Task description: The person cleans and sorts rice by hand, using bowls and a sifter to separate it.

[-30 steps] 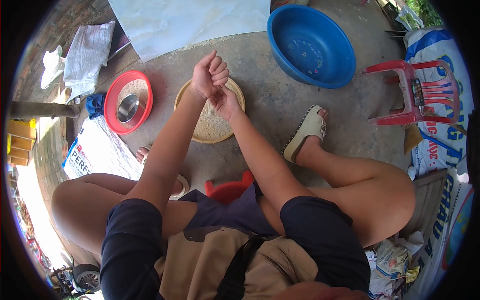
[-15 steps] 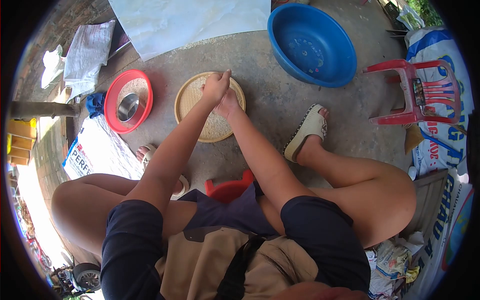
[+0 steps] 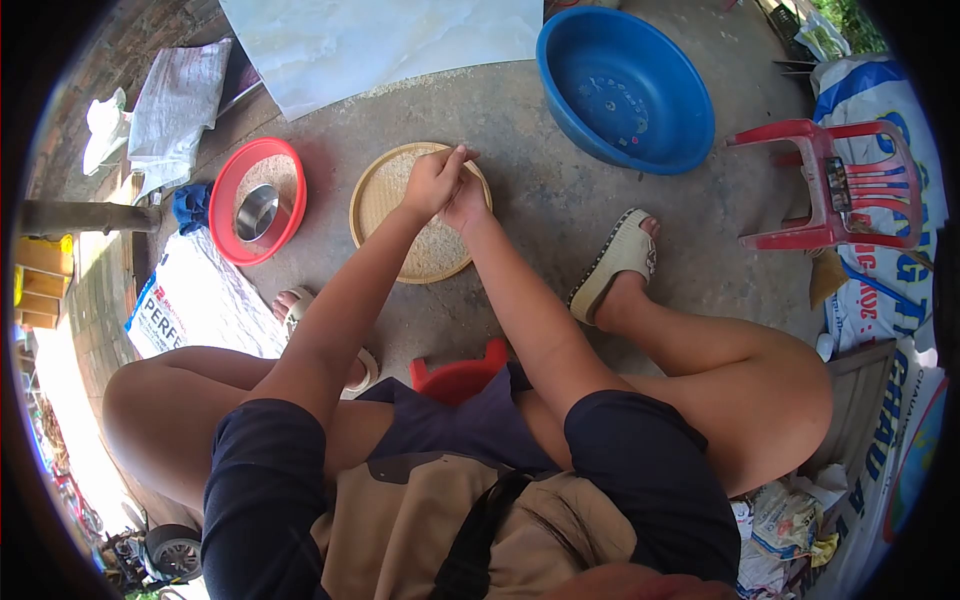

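Observation:
My left hand (image 3: 433, 183) and my right hand (image 3: 466, 204) are pressed together over the right part of a round woven tray (image 3: 361, 233). The left one is closed, its thumb lying along the top. Curled against it, the right is closed too, and its fingers are mostly hidden. Whatever lies between the palms, if anything, is out of sight. Pale grains that look like rice (image 3: 430, 252) are spread over the tray, which rests on the concrete floor.
Left of the tray is a red basin (image 3: 223, 240) of grain with a metal bowl (image 3: 257, 212) in it. A large blue basin (image 3: 690, 130) stands at the far right, near a red plastic chair (image 3: 830, 185). A pale marbled sheet (image 3: 390, 50) lies at the back.
My clasped hands have shifted slightly to the right and nearer to me over the tray. The tray and basins stay in place.

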The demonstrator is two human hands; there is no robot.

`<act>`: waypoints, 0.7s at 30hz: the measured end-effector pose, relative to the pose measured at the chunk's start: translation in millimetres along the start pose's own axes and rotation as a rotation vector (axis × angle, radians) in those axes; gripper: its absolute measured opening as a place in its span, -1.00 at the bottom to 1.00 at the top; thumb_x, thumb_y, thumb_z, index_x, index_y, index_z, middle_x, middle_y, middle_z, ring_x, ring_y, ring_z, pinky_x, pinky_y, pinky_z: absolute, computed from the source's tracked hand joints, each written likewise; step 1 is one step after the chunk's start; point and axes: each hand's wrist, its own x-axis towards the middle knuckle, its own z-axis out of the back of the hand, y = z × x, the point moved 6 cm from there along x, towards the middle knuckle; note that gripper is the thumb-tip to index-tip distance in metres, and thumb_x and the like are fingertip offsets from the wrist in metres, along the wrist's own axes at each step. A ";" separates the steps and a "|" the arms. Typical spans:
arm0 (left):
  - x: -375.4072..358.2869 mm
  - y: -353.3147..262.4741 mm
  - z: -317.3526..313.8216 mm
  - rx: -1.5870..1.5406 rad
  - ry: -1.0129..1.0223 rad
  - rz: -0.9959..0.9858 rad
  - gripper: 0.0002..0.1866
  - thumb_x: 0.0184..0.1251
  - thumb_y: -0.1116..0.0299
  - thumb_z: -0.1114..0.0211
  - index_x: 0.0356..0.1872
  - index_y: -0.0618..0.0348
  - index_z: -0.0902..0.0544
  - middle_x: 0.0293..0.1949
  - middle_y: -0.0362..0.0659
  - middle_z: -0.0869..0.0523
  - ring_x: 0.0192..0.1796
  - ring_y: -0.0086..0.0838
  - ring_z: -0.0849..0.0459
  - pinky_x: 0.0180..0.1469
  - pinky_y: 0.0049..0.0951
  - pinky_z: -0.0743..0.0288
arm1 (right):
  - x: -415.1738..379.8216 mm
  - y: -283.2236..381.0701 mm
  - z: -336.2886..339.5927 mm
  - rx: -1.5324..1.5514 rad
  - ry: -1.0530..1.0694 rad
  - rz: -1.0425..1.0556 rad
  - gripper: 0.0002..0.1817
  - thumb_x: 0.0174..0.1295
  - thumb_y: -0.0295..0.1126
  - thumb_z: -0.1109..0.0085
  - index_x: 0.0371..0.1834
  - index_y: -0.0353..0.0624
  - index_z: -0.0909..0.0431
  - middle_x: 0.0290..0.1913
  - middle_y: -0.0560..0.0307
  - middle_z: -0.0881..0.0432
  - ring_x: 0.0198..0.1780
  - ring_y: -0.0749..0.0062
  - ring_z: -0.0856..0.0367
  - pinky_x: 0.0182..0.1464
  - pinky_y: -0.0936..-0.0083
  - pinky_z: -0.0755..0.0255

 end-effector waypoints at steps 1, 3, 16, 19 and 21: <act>-2.4 -5.6 -0.9 0.138 0.034 -0.043 -0.58 0.40 0.14 0.08 -0.19 0.20 -0.70 -0.30 -0.03 -0.73 -0.21 -0.22 -0.69 -0.09 -0.36 -0.50 | -8.2 4.8 -19.6 -0.082 -0.167 0.046 -0.66 0.40 -0.10 0.30 -0.10 0.00 -0.46 -0.25 0.28 -0.59 -0.17 0.51 -0.56 -0.13 0.51 -0.50; -5.3 -1.5 -7.6 0.263 0.013 -0.158 -0.60 0.40 0.14 0.10 -0.07 0.15 -0.64 -0.14 -0.03 -0.68 -0.02 -0.16 -0.60 0.07 -0.32 -0.40 | -17.2 7.7 -41.9 -0.163 -0.335 0.093 -0.64 0.40 -0.09 0.31 -0.06 -0.02 -0.45 -0.19 0.21 -0.60 -0.09 0.44 -0.56 -0.03 0.45 -0.49; -0.1 34.4 -15.2 0.764 -0.051 -0.216 -0.50 0.46 0.01 0.33 0.40 -0.33 -0.14 0.42 -0.15 -0.15 0.48 -0.18 0.06 0.43 0.00 0.38 | -21.9 -13.5 -102.2 -0.122 -0.110 0.094 -0.45 0.40 0.02 0.38 0.32 -0.04 -0.18 0.31 0.09 -0.28 0.32 0.24 -0.26 0.35 0.29 -0.14; 4.5 36.5 -1.1 0.936 -0.184 -0.181 -0.51 0.46 0.00 0.35 0.39 -0.39 -0.14 0.42 -0.18 -0.15 0.48 -0.20 0.04 0.42 0.05 0.39 | -21.0 -16.8 -105.9 -0.195 -0.142 0.061 -0.47 0.42 -0.04 0.41 0.35 -0.05 -0.16 0.33 0.13 -0.28 0.32 0.32 -0.27 0.36 0.36 -0.12; 8.3 35.6 3.4 0.990 -0.225 -0.183 -0.51 0.46 -0.02 0.34 0.38 -0.41 -0.15 0.42 -0.21 -0.15 0.48 -0.19 0.03 0.40 0.11 0.41 | -21.3 -21.7 -100.9 -0.177 -0.195 -0.043 -0.48 0.42 -0.06 0.40 0.35 -0.04 -0.18 0.33 0.15 -0.28 0.32 0.36 -0.27 0.34 0.35 -0.15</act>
